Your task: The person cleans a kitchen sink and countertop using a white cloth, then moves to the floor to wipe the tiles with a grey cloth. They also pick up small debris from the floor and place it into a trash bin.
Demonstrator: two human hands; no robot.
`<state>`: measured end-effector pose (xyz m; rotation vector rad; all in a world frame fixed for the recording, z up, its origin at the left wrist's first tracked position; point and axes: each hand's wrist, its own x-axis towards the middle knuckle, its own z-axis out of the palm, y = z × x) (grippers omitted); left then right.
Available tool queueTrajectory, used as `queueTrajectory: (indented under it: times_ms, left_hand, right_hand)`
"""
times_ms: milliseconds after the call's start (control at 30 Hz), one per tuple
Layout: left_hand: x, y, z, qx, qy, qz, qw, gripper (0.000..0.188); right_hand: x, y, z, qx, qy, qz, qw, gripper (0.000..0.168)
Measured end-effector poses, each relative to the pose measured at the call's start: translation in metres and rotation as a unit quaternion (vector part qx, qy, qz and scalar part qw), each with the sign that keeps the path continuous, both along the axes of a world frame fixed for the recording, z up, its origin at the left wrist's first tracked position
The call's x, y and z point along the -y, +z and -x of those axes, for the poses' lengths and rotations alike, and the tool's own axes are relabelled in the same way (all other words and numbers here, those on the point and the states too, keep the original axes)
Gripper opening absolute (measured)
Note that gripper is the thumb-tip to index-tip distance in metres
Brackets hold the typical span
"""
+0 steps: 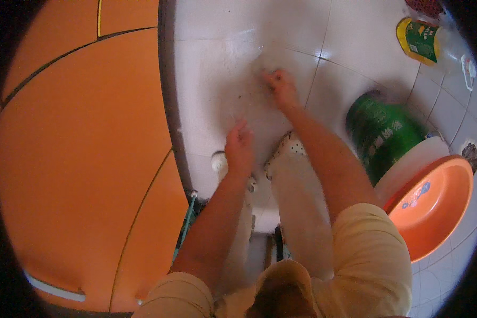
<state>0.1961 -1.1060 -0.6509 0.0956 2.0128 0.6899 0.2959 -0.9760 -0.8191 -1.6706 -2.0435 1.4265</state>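
Over the pale tiled floor (pixel 238 71), my right hand (pixel 283 89) reaches farther forward than my left. Its fingers are curled and blurred, and I cannot tell whether something small is between them. A small glint (pixel 260 48) shows just beyond its fingertips. My left hand (pixel 239 146) hangs lower, above my left shoe (pixel 219 161), with its fingers bent and blurred; no held object can be made out. Small dark specks (pixel 239 96) lie on the floor between the hands. My right shoe (pixel 296 147), white with holes, shows beside my right forearm.
Orange cabinet doors (pixel 87 139) with a dark base strip (pixel 167 91) line the left. To the right are a green bucket (pixel 385 131) bearing writing, a white rim (pixel 415 159) and a tilted orange basin (pixel 441 214). A bottle with a green label (pixel 421 41) lies farther off near the tiled wall (pixel 457 99).
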Motion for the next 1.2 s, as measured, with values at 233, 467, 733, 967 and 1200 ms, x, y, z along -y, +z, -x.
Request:
queueTrajectory:
  times_ms: [233, 467, 733, 967, 1200]
  left_hand:
    - [0.074, -0.021, -0.006, 0.068, 0.042, 0.014, 0.997, 0.031]
    - [0.155, -0.055, 0.029, 0.009, 0.028, 0.06, 0.998, 0.027]
    - [0.163, -0.043, 0.029, 0.072, 0.159, -0.005, 0.985, 0.027]
    - [0.178, -0.065, 0.028, 0.077, 0.165, 0.0, 0.983, 0.028]
    - [0.172, -0.07, 0.055, 0.081, 0.199, -0.054, 0.975, 0.023]
  right_hand:
    - [-0.105, -0.04, -0.015, 0.138, -0.238, -0.273, 0.922, 0.024]
    - [0.041, -0.028, 0.109, -0.012, 0.143, -0.172, 0.975, 0.016]
    - [0.157, -0.033, 0.059, -0.074, 0.339, -0.106, 0.932, 0.024]
    - [-0.083, -0.02, 0.119, -0.017, -0.021, -0.183, 0.983, 0.029]
    - [-0.01, -0.038, 0.216, -0.007, 0.104, -0.168, 0.98, 0.019]
